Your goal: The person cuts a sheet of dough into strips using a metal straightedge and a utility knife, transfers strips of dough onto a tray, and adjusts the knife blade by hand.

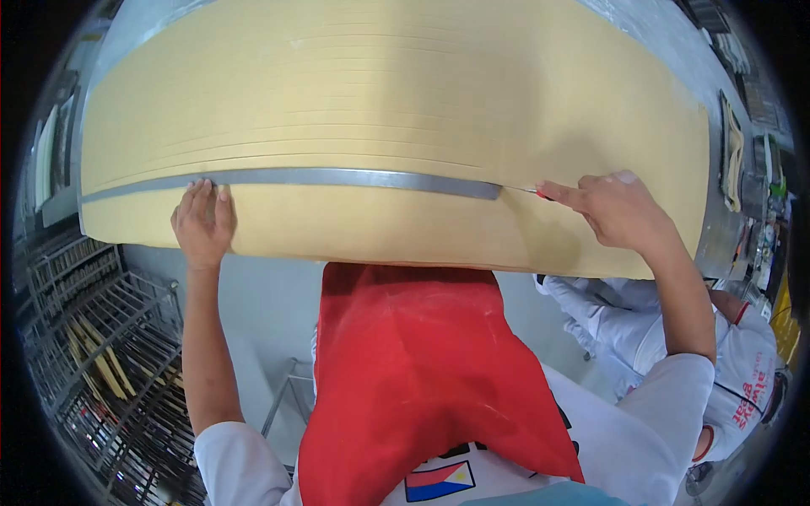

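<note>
A large pale yellow sheet [354, 218], apparently rolled dough, spreads across the table. Several parallel cut lines run along it. Near its front edge lies a long metal ruler [329, 176], roughly parallel to those lines. My left hand [202, 228] rests by the ruler's left part, its fingers stretched out and their tips on the metal. My right hand [623, 209] is closed around a small knife [541, 195] with a red handle, index finger extended along it. The thin blade points left and its tip meets the ruler's right end. Most of the handle is hidden in my palm.
A wire rack [118, 371] with trays stands at the lower left. A co-worker in white [726, 379] is close by at the lower right. Folded cloth [731, 156] and other items line the right side. My red apron [413, 354] touches the table's front edge.
</note>
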`<state>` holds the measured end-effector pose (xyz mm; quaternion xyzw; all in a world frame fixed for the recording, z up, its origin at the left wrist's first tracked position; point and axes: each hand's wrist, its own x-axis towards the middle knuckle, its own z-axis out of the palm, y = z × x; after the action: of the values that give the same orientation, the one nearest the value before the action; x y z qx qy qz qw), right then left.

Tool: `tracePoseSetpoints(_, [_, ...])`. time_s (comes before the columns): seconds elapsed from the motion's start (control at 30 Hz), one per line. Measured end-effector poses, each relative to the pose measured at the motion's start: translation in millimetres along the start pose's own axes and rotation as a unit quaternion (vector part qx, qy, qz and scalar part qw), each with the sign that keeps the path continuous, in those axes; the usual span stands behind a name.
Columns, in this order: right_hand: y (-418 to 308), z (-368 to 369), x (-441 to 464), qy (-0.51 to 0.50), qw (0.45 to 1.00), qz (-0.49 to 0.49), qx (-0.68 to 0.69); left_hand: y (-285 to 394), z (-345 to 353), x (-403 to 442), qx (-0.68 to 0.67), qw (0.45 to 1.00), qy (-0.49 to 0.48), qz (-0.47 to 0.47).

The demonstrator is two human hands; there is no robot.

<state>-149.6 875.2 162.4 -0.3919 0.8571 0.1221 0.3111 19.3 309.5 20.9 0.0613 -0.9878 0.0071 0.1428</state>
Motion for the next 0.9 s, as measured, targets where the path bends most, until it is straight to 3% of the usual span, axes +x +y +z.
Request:
tracePoseSetpoints(0.13, [4.5,3.2,-4.1,-0.004,0.999,0.016,0.033,-1.7,-0.6,0.5,-0.011,1.0,0.005,0.016])
tracePoseSetpoints(0.23, [15.2,-3.1,-16.0,0.076,0.994,-0.032,0.078,-4.7,-0.4,0.8,-0.031,0.998,0.033,0.038])
tracePoseSetpoints(0.3, [18.3,-9.8,-22.1,0.128,0.941,-0.058,0.307,-11.1,3.0,3.3,-0.082,0.995,0.03,0.047])
tracePoseSetpoints(0.37, [-0.4,-17.2,-14.0,0.077,0.935,-0.011,0.345,-20.2,6.5,0.0,-0.133,0.988,0.044,0.06])
tracePoseSetpoints(0.43, [-47.0,6.4,20.5,0.2,0.923,-0.021,0.327,-31.3,27.7,-7.5,-0.126,0.987,0.088,0.049])
tracePoseSetpoints(0.6, [-180.3,7.9,127.9,0.283,0.928,-0.046,0.238,-57.2,15.6,1.7,-0.151,0.98,0.103,0.084])
tracePoseSetpoints(0.67, [-224.1,-11.5,157.4,0.312,0.928,0.04,0.201,-88.0,12.9,10.5,-0.165,0.975,0.118,0.095])
tracePoseSetpoints(0.73, [-243.2,-21.0,181.9,0.345,0.919,0.033,0.188,-124.3,12.1,20.4,-0.24,0.952,0.128,0.142])
tracePoseSetpoints(0.9, [-249.9,8.9,205.8,0.386,0.905,0.046,0.172,-239.6,18.6,25.6,-0.224,0.964,0.117,0.079])
